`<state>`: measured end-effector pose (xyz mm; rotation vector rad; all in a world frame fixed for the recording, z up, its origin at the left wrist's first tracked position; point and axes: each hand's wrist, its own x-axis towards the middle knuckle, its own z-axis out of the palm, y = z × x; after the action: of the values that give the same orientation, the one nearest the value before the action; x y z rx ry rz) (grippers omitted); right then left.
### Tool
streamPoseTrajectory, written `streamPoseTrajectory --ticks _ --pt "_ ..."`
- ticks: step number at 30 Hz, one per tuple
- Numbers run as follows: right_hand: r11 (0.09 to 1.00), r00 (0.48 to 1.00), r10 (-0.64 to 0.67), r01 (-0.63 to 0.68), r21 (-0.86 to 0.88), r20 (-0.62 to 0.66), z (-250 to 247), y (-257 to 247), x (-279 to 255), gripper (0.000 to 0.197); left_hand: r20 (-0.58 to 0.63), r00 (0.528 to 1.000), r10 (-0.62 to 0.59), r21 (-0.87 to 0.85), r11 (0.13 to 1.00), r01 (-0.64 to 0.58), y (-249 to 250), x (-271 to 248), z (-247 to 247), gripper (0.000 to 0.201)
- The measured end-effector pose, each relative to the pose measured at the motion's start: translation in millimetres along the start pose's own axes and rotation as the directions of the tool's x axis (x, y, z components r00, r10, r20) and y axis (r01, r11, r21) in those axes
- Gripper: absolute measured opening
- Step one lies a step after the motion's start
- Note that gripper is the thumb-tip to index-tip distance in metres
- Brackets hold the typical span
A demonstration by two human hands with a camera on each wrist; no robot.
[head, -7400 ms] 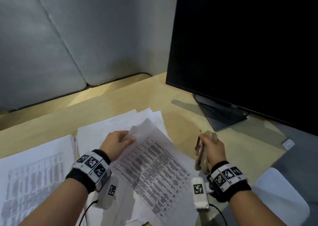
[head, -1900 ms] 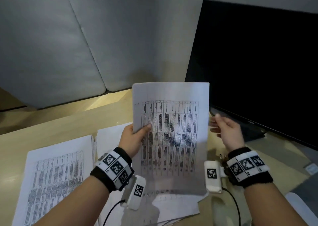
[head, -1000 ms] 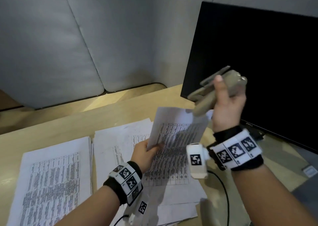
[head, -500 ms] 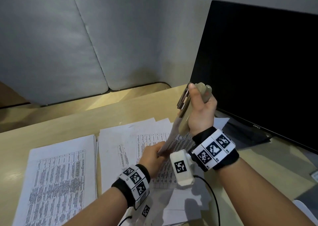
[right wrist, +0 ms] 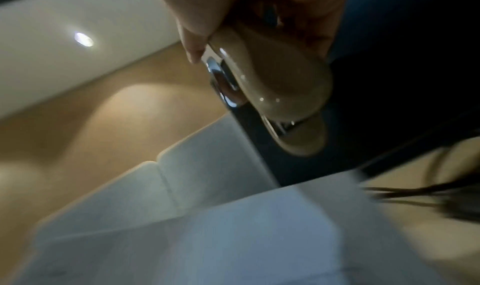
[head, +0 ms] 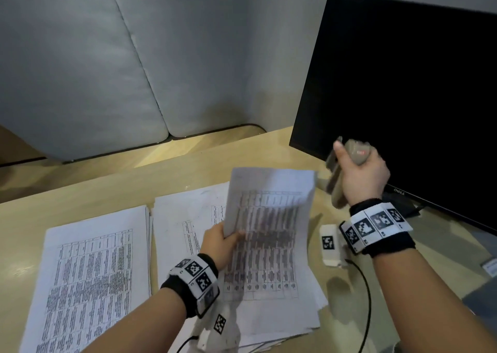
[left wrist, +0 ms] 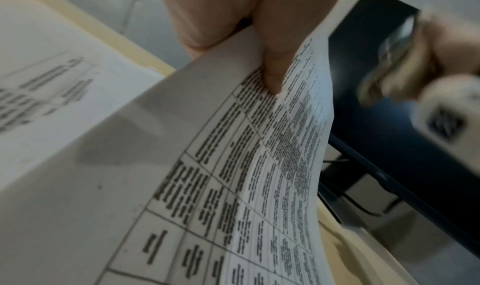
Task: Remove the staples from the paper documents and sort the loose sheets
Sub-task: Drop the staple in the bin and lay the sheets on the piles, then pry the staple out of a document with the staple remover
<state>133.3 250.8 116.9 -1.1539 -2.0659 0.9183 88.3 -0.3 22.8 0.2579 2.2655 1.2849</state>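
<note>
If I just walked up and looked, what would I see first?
Probably the big black monitor filling the right side of the desk. Right in front of it, the right hand holds a beige staple tool in the air, while the left hand lifts a printed sheet above the paper piles.

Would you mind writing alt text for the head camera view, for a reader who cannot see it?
A person's left hand holds up a printed sheet by its edge, while the right hand grips a beige staple remover beside a dark monitor. More printed pages lie in stacks on the wooden desk.
</note>
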Motion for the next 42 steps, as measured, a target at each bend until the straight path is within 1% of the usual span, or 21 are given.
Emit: streamPoseTrajectory --ticks 3,7,9,13,15,17,19,20,22,23,24,26,27,29,30,32,34,36,39,41,42 --pt "0.949 0.969 0.184 -0.133 -0.285 0.162 -3 43 -2 0.054 -0.049 0.998 -0.046 -0.008 0.999 0.045 -7 5 -7 0.016" --pt "0.815 0.868 0.348 -0.093 -0.571 0.355 7 97 -18 0.049 -0.074 0.994 -0.08 -0.038 0.996 0.077 -11 7 -9 0.014" --pt "0.76 0.841 0.391 -0.067 -0.647 0.373 12 114 -23 0.041 -0.08 0.994 -0.081 -0.049 0.996 0.077 -11 5 -9 0.012" --pt "0.733 0.81 0.459 -0.114 -0.671 0.365 19 132 -31 0.036 -0.048 0.996 -0.072 -0.086 0.994 0.068 -8 -2 -12 0.01" --pt "0.718 0.795 0.494 -0.145 -0.681 0.351 21 131 -33 0.04 -0.04 0.995 -0.093 -0.138 0.987 0.086 -8 -5 -16 0.01" --pt "0.766 0.822 0.431 -0.115 -0.632 0.373 23 118 -36 0.059 -0.044 0.992 -0.118 -0.201 0.974 0.107 -6 -8 -23 0.012" --pt "0.901 0.844 0.295 -0.09 -0.424 0.448 27 87 -50 0.071 -0.054 0.99 -0.134 -0.252 0.961 0.117 -5 -11 -35 0.01" --pt "0.966 0.823 0.232 -0.132 -0.222 0.519 31 67 -61 0.067 -0.067 0.987 -0.147 -0.272 0.954 0.124 -6 -12 -44 0.011" --pt "0.953 0.71 0.128 -0.28 0.111 0.692 46 28 -88 0.057 -0.094 0.982 -0.162 -0.333 0.935 0.122 -10 -10 -69 0.01" --pt "0.938 0.652 0.069 -0.301 0.174 0.755 56 14 -101 0.053 -0.114 0.98 -0.163 -0.384 0.917 0.107 -14 -9 -83 0.006" --pt "0.941 0.611 -0.004 -0.266 0.21 0.791 67 3 -113 0.046 -0.147 0.974 -0.173 -0.419 0.903 0.097 -18 -7 -100 0.003" --pt "0.947 0.569 -0.067 -0.223 0.233 0.82 95 -14 -139 0.029 -0.249 0.943 -0.222 -0.45 0.889 0.091 -29 -4 -136 0.014" --pt "0.951 0.549 -0.049 -0.229 0.206 0.835 108 -22 -153 0.028 -0.295 0.924 -0.244 -0.445 0.891 0.094 -38 -4 -154 0.019" --pt "0.959 0.461 -0.013 -0.246 0.141 0.887 134 -33 -186 0.031 -0.371 0.879 -0.3 -0.377 0.914 0.153 -68 -7 -191 0.029" --pt "0.968 0.407 -0.015 -0.224 0.116 0.913 147 -35 -203 0.036 -0.401 0.853 -0.333 -0.294 0.929 0.224 -85 -11 -207 0.035" --pt "0.994 0.306 -0.031 -0.086 0.06 0.951 171 -41 -235 0.04 -0.446 0.805 -0.39 -0.063 0.911 0.407 -118 -21 -229 0.036" --pt "0.994 0.249 0.0 0.106 -0.027 0.969 191 -48 -261 0.044 -0.489 0.775 -0.4 0.11 0.853 0.51 -145 -32 -240 0.032" --pt "0.964 0.216 0.069 0.236 -0.121 0.974 206 -53 -280 0.049 -0.536 0.747 -0.393 0.211 0.795 0.569 -167 -39 -243 0.035" --pt "0.923 0.227 0.127 0.329 -0.199 0.966 217 -61 -294 0.073 -0.585 0.678 -0.446 0.261 0.688 0.678 -185 -41 -242 0.056" --pt "0.932 0.231 0.146 0.294 -0.212 0.962 220 -65 -299 0.089 -0.603 0.636 -0.481 0.158 0.71 0.687 -185 -39 -239 0.068" --pt "0.938 0.218 0.161 0.271 -0.218 0.963 221 -68 -300 0.098 -0.613 0.632 -0.474 0.108 0.742 0.662 -183 -37 -237 0.069"
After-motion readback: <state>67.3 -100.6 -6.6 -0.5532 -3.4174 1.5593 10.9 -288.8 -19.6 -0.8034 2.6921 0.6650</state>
